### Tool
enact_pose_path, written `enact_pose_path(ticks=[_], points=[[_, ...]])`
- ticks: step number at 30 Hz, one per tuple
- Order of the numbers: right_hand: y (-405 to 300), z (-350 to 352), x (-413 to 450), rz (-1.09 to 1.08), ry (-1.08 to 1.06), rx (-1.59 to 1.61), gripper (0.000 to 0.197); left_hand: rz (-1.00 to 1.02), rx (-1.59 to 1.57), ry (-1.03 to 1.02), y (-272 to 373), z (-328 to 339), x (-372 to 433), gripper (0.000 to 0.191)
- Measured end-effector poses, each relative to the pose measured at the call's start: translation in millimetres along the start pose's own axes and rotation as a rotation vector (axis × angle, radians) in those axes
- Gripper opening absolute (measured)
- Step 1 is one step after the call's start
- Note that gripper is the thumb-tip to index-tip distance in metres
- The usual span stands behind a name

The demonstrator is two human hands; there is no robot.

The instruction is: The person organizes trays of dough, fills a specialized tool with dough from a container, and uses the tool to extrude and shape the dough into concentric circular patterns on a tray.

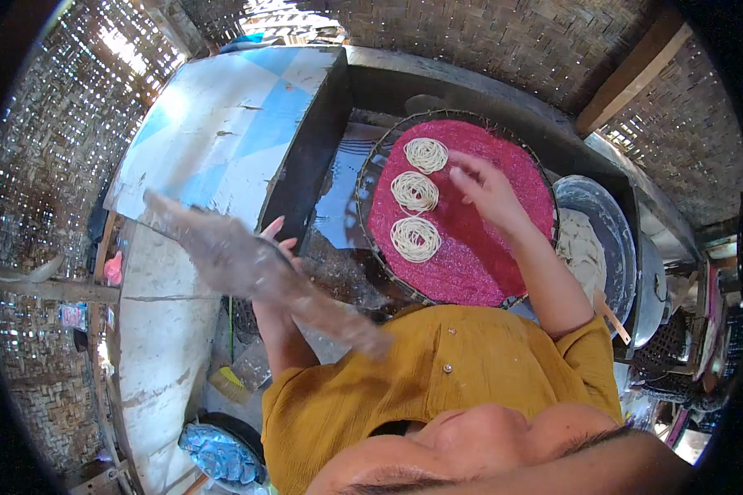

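My left hand (280, 238) holds a blurred, dusty wooden tool (241, 253) with a thick middle and a long handle at each end. It may be a hand press, and it hides most of the palm. My right hand (486, 189) reaches over a round woven tray (362, 229) covered with bright pink cloth (470, 266). Its fingers are apart with nothing between them, near the top coil. Three pale coils of dough strands lie in a column on the cloth: a top coil (426, 155), a middle coil (414, 192) and a bottom coil (415, 239).
To the right, a large metal basin (619, 247) holds pale dough (579, 247), with a wooden-handled utensil (613, 318) at its edge. A blue-and-white counter (223, 136) stands left. Below it are a yellow broom (229, 383) and a blue plastic bag (220, 455). Woven bamboo walls (470, 43) surround me.
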State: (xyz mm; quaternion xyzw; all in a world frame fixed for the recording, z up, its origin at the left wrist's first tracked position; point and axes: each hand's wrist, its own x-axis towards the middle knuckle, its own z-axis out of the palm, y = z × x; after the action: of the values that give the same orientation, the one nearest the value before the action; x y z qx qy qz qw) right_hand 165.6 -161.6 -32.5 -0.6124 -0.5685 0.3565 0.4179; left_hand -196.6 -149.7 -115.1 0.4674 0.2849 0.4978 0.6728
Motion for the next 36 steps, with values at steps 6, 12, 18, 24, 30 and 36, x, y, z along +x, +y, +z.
enact_pose_path(ticks=[6,12,18,24,30,36], points=[[-38,9,-72,0.034,-0.810,0.579,0.075,0.488,0.626,-0.016,13,102,46,0.045],[-39,-46,-114,0.172,-0.867,0.636,0.090,0.093,-0.088,-0.786,54,171,76,0.092],[11,-81,-178,0.354,-1.102,1.101,0.125,0.284,-1.031,-1.324,102,272,95,0.100],[-3,-108,-214,0.409,-0.822,1.102,0.124,0.320,-1.011,-1.316,94,312,98,0.102],[-24,-116,-207,0.437,-0.581,0.744,0.120,0.098,-0.752,-1.065,38,295,134,0.077],[16,-111,-183,0.511,-0.443,0.731,0.096,-0.054,-1.002,-0.902,-20,262,179,0.039]])
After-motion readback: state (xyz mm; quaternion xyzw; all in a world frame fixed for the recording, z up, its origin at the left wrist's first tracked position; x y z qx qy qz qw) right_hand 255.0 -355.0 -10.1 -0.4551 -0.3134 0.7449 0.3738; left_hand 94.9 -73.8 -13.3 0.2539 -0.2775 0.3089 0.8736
